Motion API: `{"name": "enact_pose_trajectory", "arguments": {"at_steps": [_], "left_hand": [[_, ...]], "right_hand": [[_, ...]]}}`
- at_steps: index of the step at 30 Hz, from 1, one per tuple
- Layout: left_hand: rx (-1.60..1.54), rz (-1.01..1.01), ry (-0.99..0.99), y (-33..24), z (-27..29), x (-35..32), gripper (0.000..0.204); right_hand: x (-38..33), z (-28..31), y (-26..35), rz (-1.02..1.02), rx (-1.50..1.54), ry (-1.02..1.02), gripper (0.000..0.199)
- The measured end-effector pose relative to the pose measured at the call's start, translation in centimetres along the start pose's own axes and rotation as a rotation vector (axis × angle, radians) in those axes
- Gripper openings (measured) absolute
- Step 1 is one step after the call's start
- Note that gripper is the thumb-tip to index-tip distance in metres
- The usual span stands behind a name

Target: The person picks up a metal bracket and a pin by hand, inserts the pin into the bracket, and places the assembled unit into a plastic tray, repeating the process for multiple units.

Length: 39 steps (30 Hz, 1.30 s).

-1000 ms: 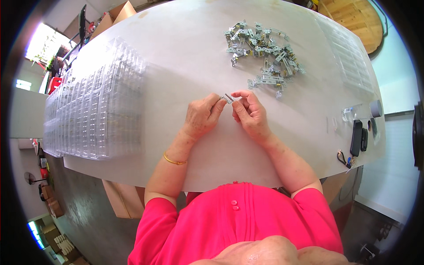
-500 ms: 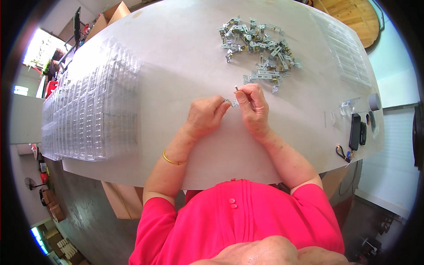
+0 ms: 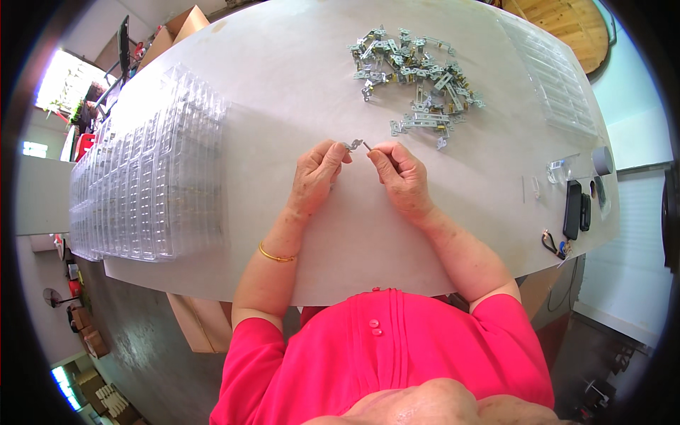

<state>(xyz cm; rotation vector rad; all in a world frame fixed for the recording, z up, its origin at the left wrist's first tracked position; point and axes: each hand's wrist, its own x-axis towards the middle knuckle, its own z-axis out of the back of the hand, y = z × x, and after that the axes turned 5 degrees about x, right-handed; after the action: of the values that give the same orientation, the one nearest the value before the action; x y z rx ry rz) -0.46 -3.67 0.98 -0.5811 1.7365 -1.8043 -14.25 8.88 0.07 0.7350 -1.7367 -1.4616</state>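
Over the middle of the table, my left hand (image 3: 316, 173) pinches a small metal bracket (image 3: 355, 144) between thumb and fingers, its holed end sticking out to the right. Facing it, my right hand (image 3: 402, 176) is closed on a short thin metal pin (image 3: 367, 146), whose tip points at the bracket. The two parts are very close; whether they touch I cannot tell. Beyond my hands lies a loose heap of metal brackets (image 3: 418, 71), grey with some brass-coloured bits.
Tall stacked clear plastic trays (image 3: 152, 177) stand on the left of the table (image 3: 283, 85). Another clear tray (image 3: 552, 78) lies at the far right. Near the right edge are a black case (image 3: 572, 210), a grey tape roll (image 3: 602, 161) and a small tool (image 3: 551, 244).
My left hand has turned up and moved slightly away from me, showing more of the bracket. My right hand has tipped the pin from upright to pointing left at it.
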Motion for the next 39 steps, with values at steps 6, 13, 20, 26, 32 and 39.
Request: {"name": "enact_pose_trajectory", "arguments": {"at_steps": [6, 13, 20, 26, 32, 39], "left_hand": [[0.074, -0.031, -0.009, -0.2, -0.2, 0.0, 0.039], [0.173, -0.142, -0.034, 0.1, -0.1, 0.0, 0.039], [0.378, -0.371, -0.052, 0.2, -0.2, -0.1, 0.028], [0.513, -0.446, -0.047, 0.1, -0.3, -0.2, 0.019], [0.693, -0.64, -0.06, 0.4, -0.8, 0.0, 0.013], [0.911, -0.822, -0.095, 0.0, -1.5, 0.0, 0.014]], "right_hand": [[0.0, 0.2, -0.2, -0.018, -0.02, 0.011, 0.007], [0.1, 0.3, -0.3, -0.021, -0.053, 0.022, 0.008], [0.0, 0.3, -0.3, -0.005, -0.101, 0.04, 0.009], [0.2, 0.2, 0.6, -0.136, 0.035, 0.095, 0.013], [0.8, 1.5, 0.8, -0.218, 0.21, 0.192, 0.019], [0.6, 1.1, -0.9, -0.088, 0.245, 0.149, 0.01]]}}
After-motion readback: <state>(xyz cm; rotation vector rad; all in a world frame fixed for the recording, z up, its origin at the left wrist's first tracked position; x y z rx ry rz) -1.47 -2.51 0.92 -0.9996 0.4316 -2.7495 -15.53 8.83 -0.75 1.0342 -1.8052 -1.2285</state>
